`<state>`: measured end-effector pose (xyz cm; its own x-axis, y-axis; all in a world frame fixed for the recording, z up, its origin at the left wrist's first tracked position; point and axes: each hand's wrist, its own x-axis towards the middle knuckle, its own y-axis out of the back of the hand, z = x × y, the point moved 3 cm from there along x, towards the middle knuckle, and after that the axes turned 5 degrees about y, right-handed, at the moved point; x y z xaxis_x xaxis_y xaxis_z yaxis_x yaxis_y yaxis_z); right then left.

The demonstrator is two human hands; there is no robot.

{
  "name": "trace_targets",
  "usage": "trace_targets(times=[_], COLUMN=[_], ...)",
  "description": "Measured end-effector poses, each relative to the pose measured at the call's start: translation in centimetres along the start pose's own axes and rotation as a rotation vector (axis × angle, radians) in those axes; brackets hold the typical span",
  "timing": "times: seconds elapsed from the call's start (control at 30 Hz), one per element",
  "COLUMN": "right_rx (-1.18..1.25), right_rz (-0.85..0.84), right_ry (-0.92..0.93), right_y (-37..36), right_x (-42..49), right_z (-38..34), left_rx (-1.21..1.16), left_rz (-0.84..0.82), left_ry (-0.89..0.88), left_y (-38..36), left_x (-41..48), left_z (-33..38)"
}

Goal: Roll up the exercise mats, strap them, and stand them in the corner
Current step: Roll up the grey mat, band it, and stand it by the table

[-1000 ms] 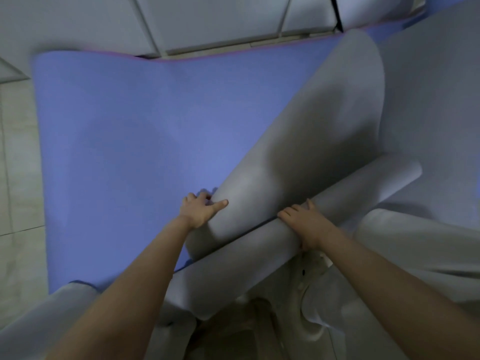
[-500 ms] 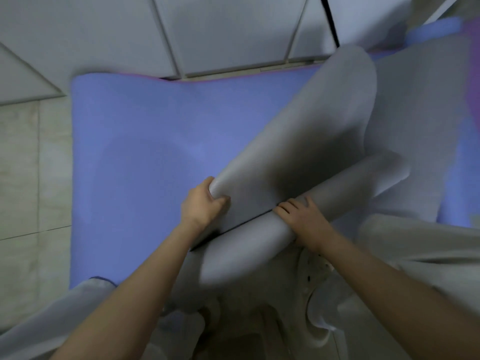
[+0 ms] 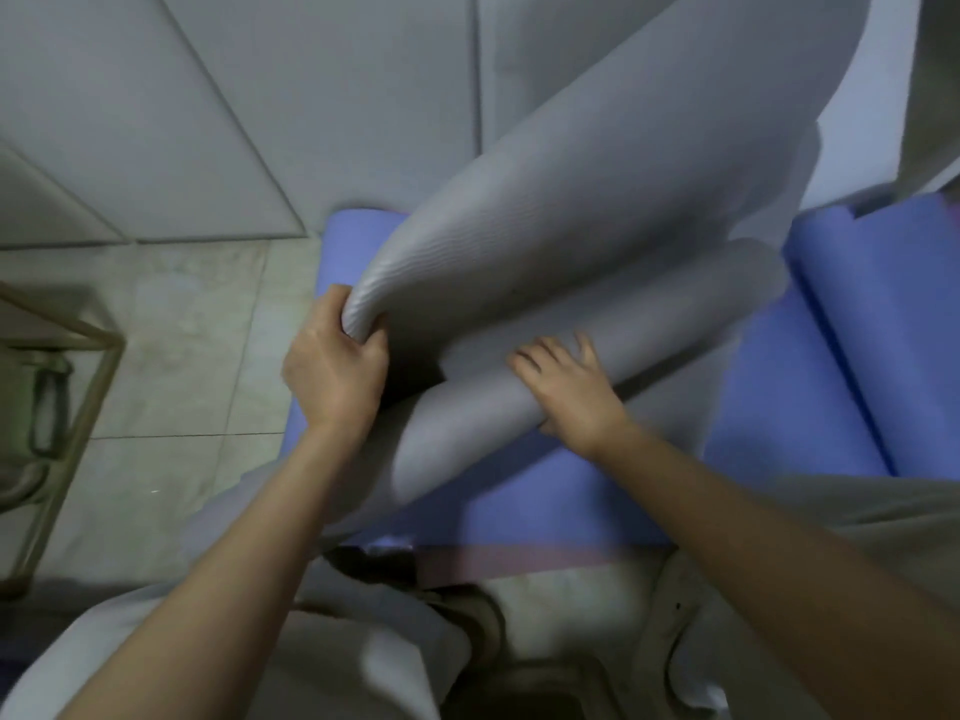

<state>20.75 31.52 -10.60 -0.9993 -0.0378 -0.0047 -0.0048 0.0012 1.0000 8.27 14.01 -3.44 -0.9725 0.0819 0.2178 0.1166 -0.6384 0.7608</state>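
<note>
Two mats: our grey mat [image 3: 597, 210] lies on the blue mat [image 3: 545, 491]. Our left hand [image 3: 335, 376] squeezes its loose flap [image 3: 374, 298]; our right hand [image 3: 569, 387] presses flat on its rolled part [image 3: 665, 319]. A metal stand [image 3: 78, 402] sits left of the blue mat.

Open tiled floor [image 3: 182, 356] left of the blue mat [image 3: 519, 491], bounded farther left by a metal frame [image 3: 78, 366]. Ahead blocked by the upturned grey mat [image 3: 597, 226] and wall panels [image 3: 260, 122]. Right side closed by a humped blue mat fold [image 3: 872, 330].

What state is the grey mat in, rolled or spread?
Partly rolled: right hand rests on the roll, left hand grips the unrolled flap.
</note>
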Motion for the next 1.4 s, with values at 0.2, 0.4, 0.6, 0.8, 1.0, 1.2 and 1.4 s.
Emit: trace_targets(times=[0.2,0.4,0.6,0.8,1.0,1.2,1.4], right_rx=[-0.040,-0.001,0.051,0.017,0.019,-0.019,0.039], right_rz=[0.065,0.044,-0.325,-0.311,-0.494,-0.687,-0.838], right_ry=[0.033,-0.033,-0.170,-0.212,-0.195,-0.176,-0.186], right_y=[2.7,1.9,0.1,-3.4,-5.0,-7.2,-9.8], right_x=[1.7,-2.5,-8.4,-13.3,-13.8,-12.4,-10.5], right_z=[-2.2,-1.3,-0.6,1.2,2.9,5.2,7.5], left_rx=[-0.028,0.137,0.376,0.563,0.591,0.481,0.271], left_rz=[0.207,0.047,-0.271,-0.619,-0.780,-1.001,-1.170], left_ry=[-0.121,-0.431,-0.584,-0.519,-0.416,-0.309,-0.058], left_y=[5.0,2.4,-4.2,-10.1,-14.2,-17.1,-19.6], left_x=[-0.7,-4.0,-8.5,-12.8,-14.9,-14.9,-13.1], left_z=[0.6,2.4,2.5,3.0,1.8,-1.4,-5.8])
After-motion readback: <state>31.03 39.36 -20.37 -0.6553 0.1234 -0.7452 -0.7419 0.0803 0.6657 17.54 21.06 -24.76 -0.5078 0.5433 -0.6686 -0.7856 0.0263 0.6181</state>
